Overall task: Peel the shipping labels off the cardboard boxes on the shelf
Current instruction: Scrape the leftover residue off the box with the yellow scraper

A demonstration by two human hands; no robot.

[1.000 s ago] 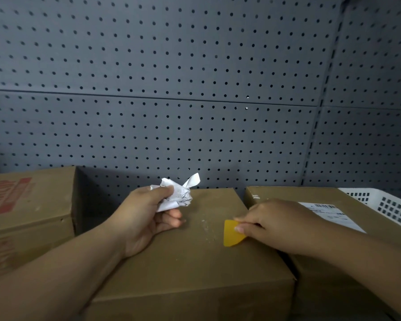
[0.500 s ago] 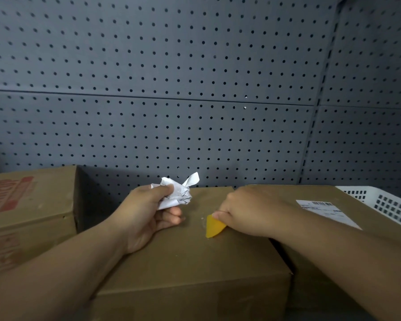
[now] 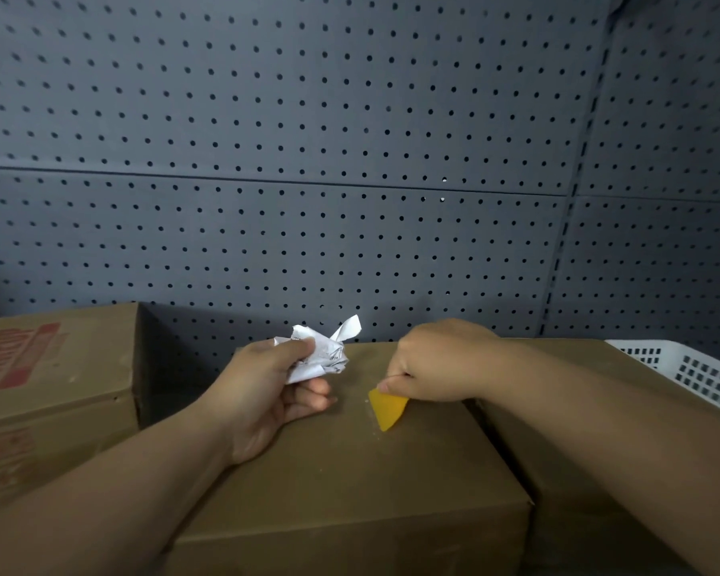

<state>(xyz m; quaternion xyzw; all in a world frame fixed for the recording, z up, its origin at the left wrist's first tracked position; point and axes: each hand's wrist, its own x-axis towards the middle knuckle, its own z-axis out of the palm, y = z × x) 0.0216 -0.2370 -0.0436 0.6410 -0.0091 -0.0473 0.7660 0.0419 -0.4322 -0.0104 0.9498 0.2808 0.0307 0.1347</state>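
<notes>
- Head view: left hand [image 3: 267,392] rests on top of the middle plain brown cardboard box [image 3: 350,492], fingers curled round a crumpled white paper shipping label [image 3: 327,355].
- Right hand [image 3: 441,359] pinches a yellow plastic scraper [image 3: 387,409], edge touching the same box top, near its right edge.
- Left of that box: brown cardboard box with red print [image 3: 55,367].
- Right of it: another brown box [image 3: 566,534], then a white slotted plastic basket [image 3: 691,372].
- Behind: grey pegboard wall [image 3: 350,160].
</notes>
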